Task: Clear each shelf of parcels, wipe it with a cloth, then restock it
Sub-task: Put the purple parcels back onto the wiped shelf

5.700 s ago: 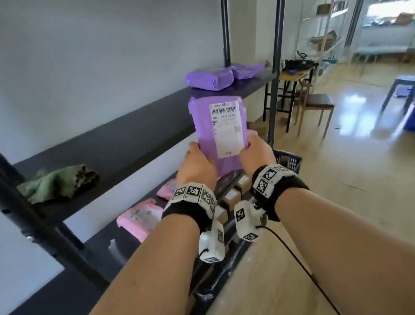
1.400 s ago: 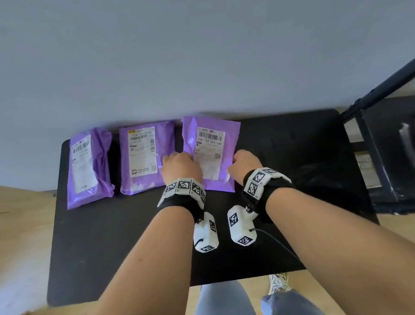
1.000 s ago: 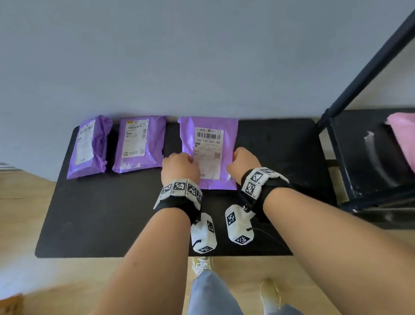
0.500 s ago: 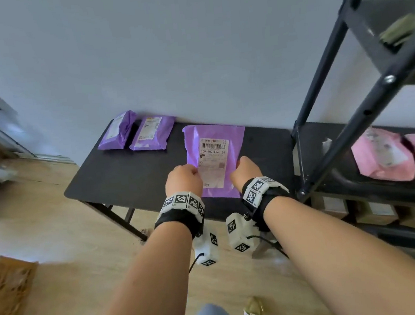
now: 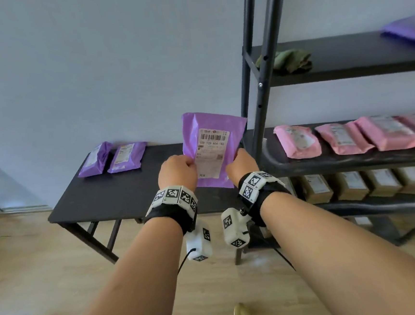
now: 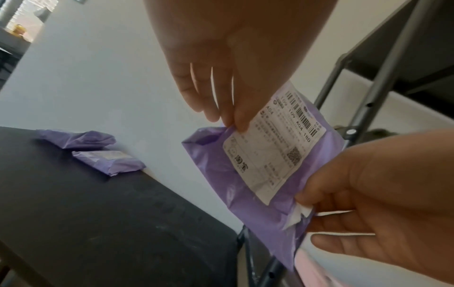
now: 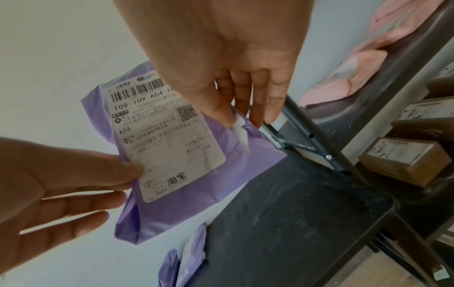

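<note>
purple parcel point(image 5: 212, 141), labelled, upright, seemingly airborne

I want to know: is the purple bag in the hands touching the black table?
Apart. In the left wrist view the purple bag hangs above the black table.

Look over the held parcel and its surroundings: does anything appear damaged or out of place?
Yes. The purple parcel, pinched by the left hand and right hand, shows a white torn-looking bit at its edge by the right fingers. The green cloth lies crumpled on the shelf.
</note>
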`<action>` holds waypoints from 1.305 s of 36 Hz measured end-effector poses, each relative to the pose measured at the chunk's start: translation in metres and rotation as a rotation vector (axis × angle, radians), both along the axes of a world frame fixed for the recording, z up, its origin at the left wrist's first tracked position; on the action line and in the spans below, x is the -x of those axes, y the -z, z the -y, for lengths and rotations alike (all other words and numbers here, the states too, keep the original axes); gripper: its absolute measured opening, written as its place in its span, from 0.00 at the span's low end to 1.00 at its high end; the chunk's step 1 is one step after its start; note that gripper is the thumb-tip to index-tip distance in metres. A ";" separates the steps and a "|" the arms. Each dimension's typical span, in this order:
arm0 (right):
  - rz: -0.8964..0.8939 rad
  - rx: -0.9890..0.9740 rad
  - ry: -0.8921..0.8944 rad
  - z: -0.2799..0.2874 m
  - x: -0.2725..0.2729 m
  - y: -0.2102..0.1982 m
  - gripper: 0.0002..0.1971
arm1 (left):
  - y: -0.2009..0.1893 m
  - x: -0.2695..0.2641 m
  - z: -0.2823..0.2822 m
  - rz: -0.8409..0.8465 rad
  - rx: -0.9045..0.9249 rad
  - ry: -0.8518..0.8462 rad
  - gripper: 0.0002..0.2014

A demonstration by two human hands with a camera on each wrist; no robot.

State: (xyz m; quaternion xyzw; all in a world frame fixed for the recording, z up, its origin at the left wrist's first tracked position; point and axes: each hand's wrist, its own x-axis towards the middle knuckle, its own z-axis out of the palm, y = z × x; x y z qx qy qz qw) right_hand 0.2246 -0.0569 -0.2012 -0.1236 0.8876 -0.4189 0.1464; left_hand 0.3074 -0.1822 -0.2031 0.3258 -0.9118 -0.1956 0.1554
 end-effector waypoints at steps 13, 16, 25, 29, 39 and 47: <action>-0.187 0.218 0.250 -0.121 0.034 -0.094 0.07 | -0.092 0.065 -0.119 -0.327 -0.064 0.163 0.09; -0.231 0.260 0.306 -0.149 0.062 -0.108 0.07 | -0.109 0.094 -0.148 -0.349 -0.060 0.204 0.10; -0.327 0.370 0.405 -0.219 0.177 -0.144 0.09 | -0.152 0.208 -0.223 -0.445 -0.095 0.339 0.06; -0.363 0.378 0.419 -0.245 0.230 -0.156 0.09 | -0.164 0.259 -0.250 -0.472 -0.083 0.343 0.16; -0.464 0.219 0.322 -0.288 0.340 -0.179 0.08 | -0.180 0.353 -0.290 -0.409 -0.241 0.299 0.27; -0.460 0.050 0.190 -0.290 0.396 -0.175 0.15 | -0.174 0.397 -0.299 -0.366 -0.361 0.246 0.28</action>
